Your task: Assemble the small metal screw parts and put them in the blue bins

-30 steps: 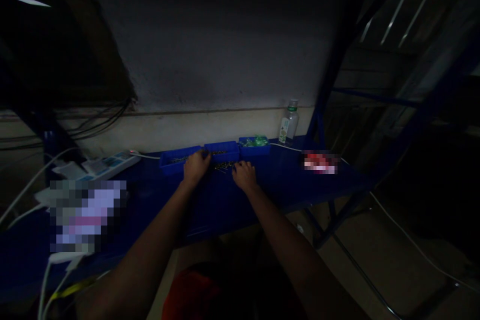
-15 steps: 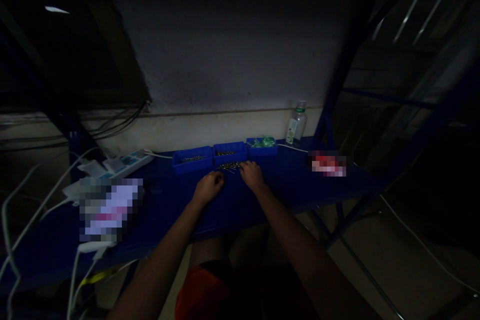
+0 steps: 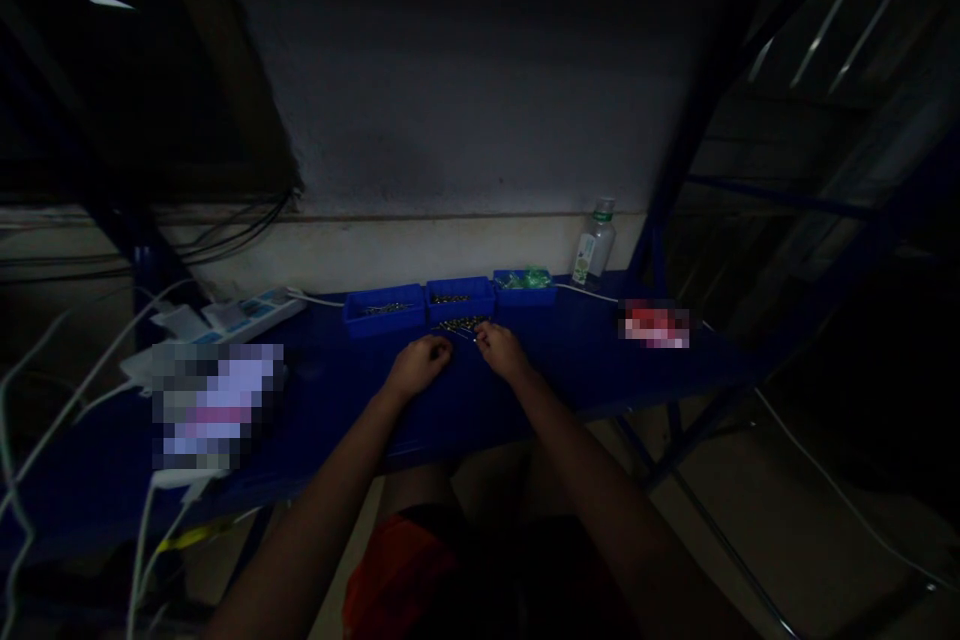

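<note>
On the blue table (image 3: 450, 420) lies a small pile of thin metal pieces (image 3: 461, 324), some brassy, some silvery and pin-like. My right hand (image 3: 501, 350) is at the pile's right edge, thumb and fingers pinched together at a bright speck. What it grips is too small to name. My left hand (image 3: 418, 366) rests on the table just left of the pile, its fingers curled toward the thumb; whatever they hold is hidden. Behind the pile stand a blue bin (image 3: 384, 322) with silvery pin-like pieces and another blue bin (image 3: 461, 310) with brassy pieces.
A third blue bin (image 3: 523, 297) holds green plastic wrap. At the back right stands a clear bottle (image 3: 596, 245). A blurred red item (image 3: 654, 324) lies to the right. On the left are a power strip (image 3: 255, 315), white cables (image 3: 75, 400) and a blurred pale item (image 3: 221, 410).
My right hand has drawn slightly back toward me, its fingers now pinched at the pile's near right edge. My left hand has barely moved. The view has shifted slightly.
</note>
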The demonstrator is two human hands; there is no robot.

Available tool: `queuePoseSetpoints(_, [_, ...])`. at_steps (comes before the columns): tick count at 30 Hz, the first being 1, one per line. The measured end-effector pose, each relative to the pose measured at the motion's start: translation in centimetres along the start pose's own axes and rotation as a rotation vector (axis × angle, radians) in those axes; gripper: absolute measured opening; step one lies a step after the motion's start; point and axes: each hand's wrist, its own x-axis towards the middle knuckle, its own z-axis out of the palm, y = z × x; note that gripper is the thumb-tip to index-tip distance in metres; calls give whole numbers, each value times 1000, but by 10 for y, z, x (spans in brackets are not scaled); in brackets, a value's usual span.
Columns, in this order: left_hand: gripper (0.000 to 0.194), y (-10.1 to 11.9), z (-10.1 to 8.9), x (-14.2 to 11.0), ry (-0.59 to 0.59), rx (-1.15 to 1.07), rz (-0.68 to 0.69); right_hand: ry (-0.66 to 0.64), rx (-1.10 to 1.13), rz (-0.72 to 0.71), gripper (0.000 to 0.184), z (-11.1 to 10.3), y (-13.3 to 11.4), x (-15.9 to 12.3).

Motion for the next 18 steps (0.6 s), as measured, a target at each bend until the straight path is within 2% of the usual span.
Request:
queuePoseSetpoints(3, [33,-1,0,0,-7,-23,18,-71,63,-154,24,3,-7,-3])
queuePoseSetpoints(6, [34,-2,1,0,-32,-26,49,-118,102,-236,24,5,-12,-3])
queuePoseSetpoints(13, [29,-4,1,1,-30,-62,46,-71,36,-248,16,5,-11,-5])
queuePoseSetpoints(18, [31,-2,0,2,17,-113,60,-53,16,-249,15,5,-7,-3])
